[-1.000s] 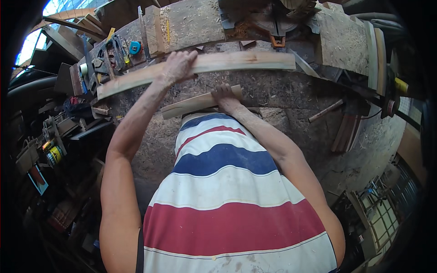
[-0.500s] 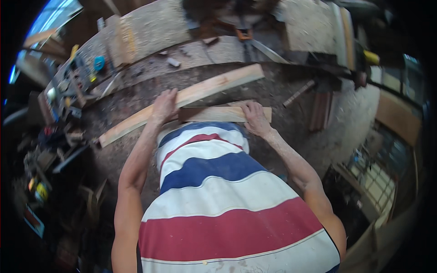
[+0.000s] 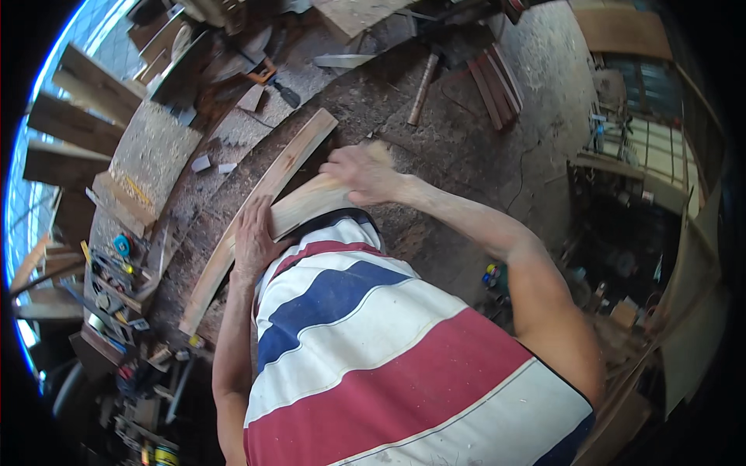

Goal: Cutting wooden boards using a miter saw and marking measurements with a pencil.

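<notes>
My left hand (image 3: 255,237) is closed on the left end of a short pale plank (image 3: 299,203), against a longer pale board (image 3: 309,132). My right hand (image 3: 357,172) grips the short plank's right end, which is blurred by motion. The long board lies diagonally on the dark, worn bench (image 3: 420,159), beside the short plank, partly hidden by my left hand and body.
Ahead are a hammer or wooden-handled tool (image 3: 422,89), stacked reddish slats (image 3: 497,85), an orange-handled machine (image 3: 263,71) and a sawdust-covered board (image 3: 155,159). A teal tape measure (image 3: 122,245) and tools crowd the left; cluttered shelving (image 3: 622,186) is at right.
My left hand left the long board's middle and joined my right on the short plank. Both boards now lie more steeply diagonal in view, and the whole scene has rotated as my head turned.
</notes>
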A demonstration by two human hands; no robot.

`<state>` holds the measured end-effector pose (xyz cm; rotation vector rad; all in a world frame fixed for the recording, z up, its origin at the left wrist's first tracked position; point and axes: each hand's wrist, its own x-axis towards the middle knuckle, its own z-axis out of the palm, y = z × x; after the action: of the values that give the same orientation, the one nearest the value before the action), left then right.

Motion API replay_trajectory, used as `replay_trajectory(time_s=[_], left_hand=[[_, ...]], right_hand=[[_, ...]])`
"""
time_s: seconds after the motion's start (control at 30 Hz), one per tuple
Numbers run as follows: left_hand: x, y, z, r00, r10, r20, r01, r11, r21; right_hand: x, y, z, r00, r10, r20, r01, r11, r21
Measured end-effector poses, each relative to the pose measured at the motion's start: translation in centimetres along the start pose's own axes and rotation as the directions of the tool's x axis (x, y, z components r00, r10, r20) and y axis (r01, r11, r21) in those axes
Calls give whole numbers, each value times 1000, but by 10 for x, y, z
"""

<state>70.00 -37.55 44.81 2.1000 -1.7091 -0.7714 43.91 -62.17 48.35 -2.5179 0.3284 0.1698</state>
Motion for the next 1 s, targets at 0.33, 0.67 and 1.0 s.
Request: replay_trajectory(time_s=[0.33,0.67,1.0], left_hand=[[23,-34,39,966,-173,-192,202,969,143],[49,-29,80,966,-174,-189,199,973,120],[58,-20,81,961,-244,-128,265,945,190]], right_hand=[[49,59,58,790,430,-438,-431,897,103],[68,121,99,711,686,-155,-552,681,482],[70,141,77,754,657,-29,-555,659,508]])
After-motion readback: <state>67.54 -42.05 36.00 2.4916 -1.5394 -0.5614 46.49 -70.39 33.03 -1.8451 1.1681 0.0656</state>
